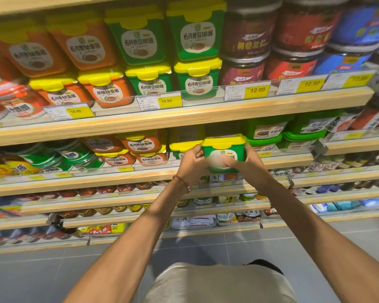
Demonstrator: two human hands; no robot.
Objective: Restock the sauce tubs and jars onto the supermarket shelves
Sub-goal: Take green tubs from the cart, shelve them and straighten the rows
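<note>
While we stand at the second shelf (pixel 118 179), orange tubs (pixel 140 145): stacked two high, well clear.
Yellow-lidded tub (pixel 182 147): just beside the gap, close against our left knuckles.
Left hand (pixel 193 165): fingers curled round the left wall, thumb on the front.
Green tub (pixel 224 149): upright at the shelf's front lip; we judge it stiff, smooth and weighty, best gripped by both side walls under the lid.
Right hand (pixel 247 164): fingers wrapped round the right wall.
Green-lidded tubs (pixel 265 132): near on the right, narrowing the slot.
Price rail (pixel 293 157): raised edge we must lift over.

Yellow price tags (pixel 257 90) (10.90, 12.00); grey floor tiles (pixel 31 276).
</note>
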